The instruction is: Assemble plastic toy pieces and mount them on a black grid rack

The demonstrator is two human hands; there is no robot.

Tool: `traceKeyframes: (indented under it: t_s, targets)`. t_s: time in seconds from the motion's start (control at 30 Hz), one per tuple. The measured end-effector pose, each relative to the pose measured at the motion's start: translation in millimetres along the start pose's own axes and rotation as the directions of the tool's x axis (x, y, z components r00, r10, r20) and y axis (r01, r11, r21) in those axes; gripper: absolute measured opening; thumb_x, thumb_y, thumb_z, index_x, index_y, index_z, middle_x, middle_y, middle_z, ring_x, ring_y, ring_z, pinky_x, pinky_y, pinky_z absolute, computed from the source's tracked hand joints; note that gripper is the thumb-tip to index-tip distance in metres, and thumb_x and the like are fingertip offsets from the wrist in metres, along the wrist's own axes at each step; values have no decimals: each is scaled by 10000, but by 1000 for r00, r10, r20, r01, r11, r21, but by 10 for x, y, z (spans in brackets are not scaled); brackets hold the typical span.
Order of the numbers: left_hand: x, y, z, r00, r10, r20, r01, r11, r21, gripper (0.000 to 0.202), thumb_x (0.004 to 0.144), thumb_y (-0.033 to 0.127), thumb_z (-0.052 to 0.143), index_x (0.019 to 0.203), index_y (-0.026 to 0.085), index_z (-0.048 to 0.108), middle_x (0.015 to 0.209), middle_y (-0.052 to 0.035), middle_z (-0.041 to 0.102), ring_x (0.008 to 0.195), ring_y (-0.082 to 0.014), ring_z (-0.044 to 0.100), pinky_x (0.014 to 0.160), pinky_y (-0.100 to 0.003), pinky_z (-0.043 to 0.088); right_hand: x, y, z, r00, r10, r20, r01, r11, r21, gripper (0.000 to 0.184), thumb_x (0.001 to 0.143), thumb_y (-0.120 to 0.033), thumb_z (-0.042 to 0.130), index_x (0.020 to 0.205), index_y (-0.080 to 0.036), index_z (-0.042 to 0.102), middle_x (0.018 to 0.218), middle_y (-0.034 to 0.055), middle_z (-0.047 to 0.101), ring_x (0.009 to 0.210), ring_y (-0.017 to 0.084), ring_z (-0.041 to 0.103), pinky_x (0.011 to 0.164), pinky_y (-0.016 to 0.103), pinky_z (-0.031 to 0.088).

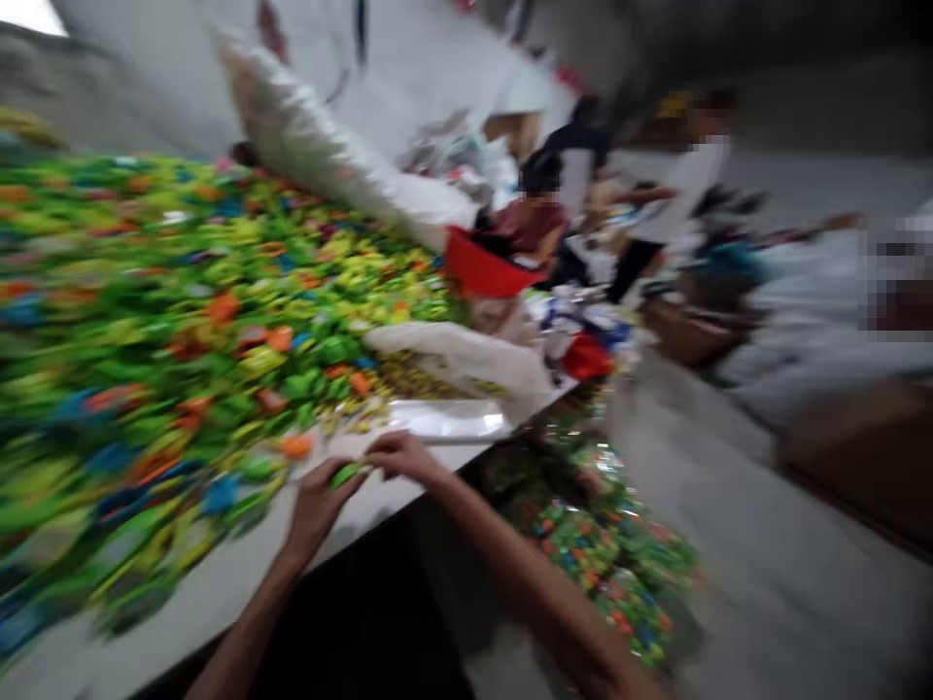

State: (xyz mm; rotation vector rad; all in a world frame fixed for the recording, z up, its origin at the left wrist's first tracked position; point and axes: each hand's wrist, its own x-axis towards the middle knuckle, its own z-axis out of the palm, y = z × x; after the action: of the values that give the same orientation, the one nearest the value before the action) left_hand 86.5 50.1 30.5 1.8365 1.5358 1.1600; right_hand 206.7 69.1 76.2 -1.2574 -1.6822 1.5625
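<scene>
My left hand and my right hand meet at the near edge of a white table, both pinched on a small green plastic piece between them. A huge heap of small green, yellow, orange and blue plastic pieces covers the table to the left and behind my hands. The whole view is tilted and smeared by motion.
A clear plastic bag lies flat just beyond my hands, with a filled white bag behind it and a red bin further back. A sack of coloured pieces sits on the floor. Other people stand at the far end.
</scene>
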Motion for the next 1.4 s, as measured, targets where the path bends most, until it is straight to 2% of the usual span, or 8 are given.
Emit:
traceKeyframes:
  t_s: [0.07,0.13,0.5,0.83,1.03,1.2,1.3,1.4]
  targets:
    - [-218,-195,-258,999,-38,-10,38,999,-5,237,787,403,645,851,175,640,791,-2,667,727,-146,619,692,-261,512,67,103,-27,998,-57,13,56,997,49,185,659,-316,665,664,-132,643,445,-70,511,425,45,451,437,153,357]
    - [-290,-267,-335,1000,-15,-20,13,997,-80,233,775,388,654,866,174,646,798,-12,678,724,-147,623,682,-250,503,103,176,-31,997,-75,12,74,994,79,231,666,-339,666,709,-112,667,449,-47,521,443,62,463,455,178,364]
    - [-227,-346,-278,999,36,25,-33,994,-103,185,735,243,703,897,167,654,828,-36,683,738,-154,624,667,-237,471,142,269,7,997,-73,-35,77,988,131,274,591,-358,733,723,-128,665,560,-12,592,488,85,478,492,232,380]
    - [-190,-422,-232,987,-64,148,80,991,-103,184,723,234,689,897,177,668,822,-23,686,752,-160,622,686,-239,458,223,339,20,991,-119,-66,122,992,39,131,583,-265,702,658,-158,692,616,5,626,586,123,516,569,258,401]
    - [-167,-473,-263,969,-78,234,106,988,-110,132,732,255,668,825,162,685,746,-13,664,680,-134,587,623,-213,406,246,363,-2,998,-63,13,62,998,31,116,594,-245,694,662,-152,706,610,12,642,583,123,531,569,246,402]
    - [-175,-520,-419,926,-127,356,197,966,-167,127,720,275,675,741,150,676,632,26,606,595,-104,535,556,-190,359,354,365,21,960,34,280,-70,990,120,152,580,-261,722,659,-131,715,522,3,606,518,102,503,535,228,393]
    - [-141,-590,-562,922,-165,349,200,977,-67,144,710,297,693,758,161,680,652,24,618,620,-114,543,573,-199,360,476,349,76,938,39,344,-87,989,123,199,592,-302,735,682,-125,717,534,11,611,528,108,520,559,235,414]
    - [-29,-696,-727,949,-186,253,141,972,188,131,734,289,681,796,174,679,750,-9,649,723,-156,575,656,-239,387,682,375,112,968,40,247,-52,998,42,320,727,-400,638,858,-118,710,661,49,653,609,147,581,621,267,453]
